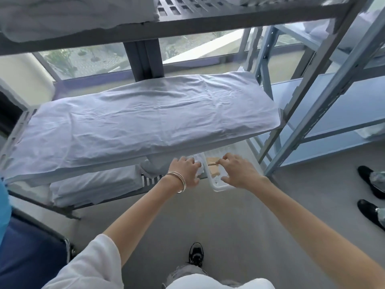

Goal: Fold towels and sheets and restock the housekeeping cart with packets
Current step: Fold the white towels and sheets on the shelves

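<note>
A grey housekeeping cart stands in front of me with a folded white sheet spread over its middle shelf. On the bottom shelf a clear plastic tray holds tan packets. My right hand reaches into the tray and pinches a packet between thumb and forefinger. My left hand, with bangles at the wrist, rests on white linen just left of the tray, fingers curled over it. Folded white towels lie further left on the bottom shelf.
More white linen fills the top shelf. A blue-grey metal rack stands at the right. Another person's black shoes are on the floor at the far right. A blue bag sits at the lower left. My own shoe is below.
</note>
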